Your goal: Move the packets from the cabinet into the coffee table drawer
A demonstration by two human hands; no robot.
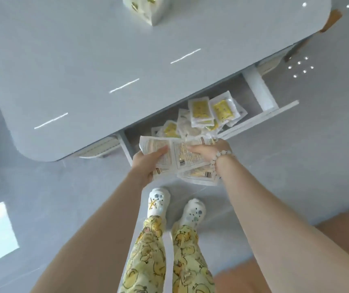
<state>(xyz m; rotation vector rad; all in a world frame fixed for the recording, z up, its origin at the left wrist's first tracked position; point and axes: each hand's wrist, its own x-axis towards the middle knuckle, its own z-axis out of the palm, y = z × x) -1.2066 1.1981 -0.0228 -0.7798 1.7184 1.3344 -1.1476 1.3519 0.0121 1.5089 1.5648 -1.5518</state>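
Holding a fanned bunch of packets over the near-left end of the open drawer, left grip and right grip both curled round it, printed backs up. Drawer bed lies just ahead and below, right grip nearer. Bunch's long axis runs left-right, roughly along the drawer front. Loose pile already inside, rightward.

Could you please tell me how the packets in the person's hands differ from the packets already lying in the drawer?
The held packets show pale printed backs with barcodes; the drawer packets mostly show yellow faces. The held packets are gripped by the left hand and right hand; the drawer packets lie loose in the drawer. Both have white edges.
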